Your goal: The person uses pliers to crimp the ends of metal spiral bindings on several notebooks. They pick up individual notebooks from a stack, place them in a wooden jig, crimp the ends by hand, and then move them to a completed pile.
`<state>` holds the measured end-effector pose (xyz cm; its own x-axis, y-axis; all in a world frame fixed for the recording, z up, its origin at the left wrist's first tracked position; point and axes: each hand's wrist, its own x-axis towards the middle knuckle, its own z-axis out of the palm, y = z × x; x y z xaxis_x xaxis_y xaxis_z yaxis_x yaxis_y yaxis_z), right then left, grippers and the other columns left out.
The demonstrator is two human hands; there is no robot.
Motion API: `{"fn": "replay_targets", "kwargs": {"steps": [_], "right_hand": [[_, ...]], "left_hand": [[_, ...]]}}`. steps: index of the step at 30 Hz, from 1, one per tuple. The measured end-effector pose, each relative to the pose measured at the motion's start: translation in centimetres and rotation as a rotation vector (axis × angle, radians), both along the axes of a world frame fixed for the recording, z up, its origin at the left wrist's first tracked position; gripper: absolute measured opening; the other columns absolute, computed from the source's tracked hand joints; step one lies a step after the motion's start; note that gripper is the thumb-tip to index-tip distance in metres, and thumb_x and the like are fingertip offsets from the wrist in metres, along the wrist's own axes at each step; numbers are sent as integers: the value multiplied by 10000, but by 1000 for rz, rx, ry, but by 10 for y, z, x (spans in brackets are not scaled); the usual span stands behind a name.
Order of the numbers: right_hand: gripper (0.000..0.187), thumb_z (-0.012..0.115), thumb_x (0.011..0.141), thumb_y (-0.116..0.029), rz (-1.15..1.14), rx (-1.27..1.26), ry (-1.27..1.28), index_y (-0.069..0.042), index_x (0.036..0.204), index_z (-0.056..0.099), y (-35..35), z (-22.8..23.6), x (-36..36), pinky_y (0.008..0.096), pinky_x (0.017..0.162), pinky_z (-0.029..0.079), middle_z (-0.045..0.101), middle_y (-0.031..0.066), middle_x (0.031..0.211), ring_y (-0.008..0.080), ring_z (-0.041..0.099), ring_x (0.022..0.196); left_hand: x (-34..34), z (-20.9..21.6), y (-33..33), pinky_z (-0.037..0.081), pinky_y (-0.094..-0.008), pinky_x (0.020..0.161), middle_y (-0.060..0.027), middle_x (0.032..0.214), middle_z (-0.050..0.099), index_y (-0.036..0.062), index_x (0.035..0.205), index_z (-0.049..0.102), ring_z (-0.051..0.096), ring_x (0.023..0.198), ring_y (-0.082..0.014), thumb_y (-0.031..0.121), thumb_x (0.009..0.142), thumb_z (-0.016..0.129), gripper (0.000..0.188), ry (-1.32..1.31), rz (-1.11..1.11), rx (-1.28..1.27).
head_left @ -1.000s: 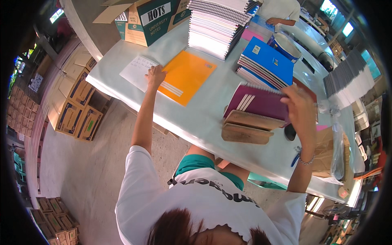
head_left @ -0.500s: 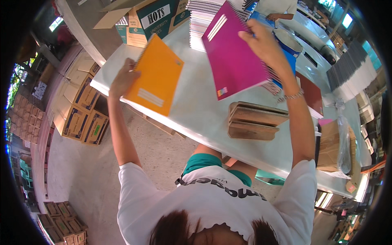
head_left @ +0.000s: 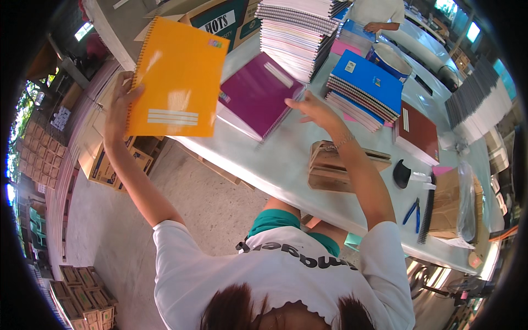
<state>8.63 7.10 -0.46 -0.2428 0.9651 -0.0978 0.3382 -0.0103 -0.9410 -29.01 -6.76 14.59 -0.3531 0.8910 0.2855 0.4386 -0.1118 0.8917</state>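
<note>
An orange spiral notebook is raised off the table, with my left hand closed on its wire-bound edge. A purple spiral notebook lies at a slant on the table, white pages showing under its lower left side. At its right, wire-bound edge, my right hand has its fingers stretched out and apart. The fingertips are at the edge; whether they touch it I cannot tell. Below my right forearm sits a slotted wooden block, partly covered by the arm.
Behind the purple notebook rises a tall stack of spiral notebooks. Blue notebooks, a brown notebook stack, a round tub, blue-handled pliers and a cardboard box are on the right. A printed carton stands back left.
The purple notebook has come down from my raised right hand onto the table, and that hand's fingers have spread. My left hand has moved left and up, turning the orange notebook more upright.
</note>
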Motion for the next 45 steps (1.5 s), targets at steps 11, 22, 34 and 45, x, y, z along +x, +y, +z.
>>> {"fn": "replay_targets", "kwargs": {"steps": [11, 22, 34, 45], "right_hand": [[552, 648, 911, -260, -4, 400, -305, -23, 1370, 457, -52, 37, 150, 342, 934, 474, 484, 206, 1345, 288, 553, 1155], [551, 645, 923, -293, -295, 361, -611, -115, 1408, 454, -92, 21, 295, 292, 908, 464, 408, 157, 1360, 208, 472, 1170], [557, 644, 895, -392, -488, 427, -622, -38, 1313, 539, -78, -40, 384, 376, 1004, 398, 575, 160, 1283, 310, 499, 1198], [393, 763, 685, -41, -456, 594, -894, -45, 1064, 661, -61, -59, 356, 400, 953, 452, 636, 177, 1116, 347, 567, 1072]], "left_hand": [[21, -136, 186, 426, -290, 998, -196, 1313, 485, 30, 1368, 396, 553, 1143, -217, 290, 856, 720, 659, 25, -534, -245], [216, -262, 109, 22, -794, 1009, -171, 1589, 132, 261, 1511, 279, 51, 1437, -497, 595, 929, 447, 691, 962, -307, -229], [238, -319, 134, 171, -842, 922, -169, 1519, 339, 213, 1469, 393, 220, 1387, -513, 549, 954, 433, 616, 1243, 174, 74], [223, -300, 126, 213, -843, 898, -195, 1527, 293, 201, 1483, 355, 244, 1377, -524, 515, 984, 399, 591, 1225, 35, -10]]}}
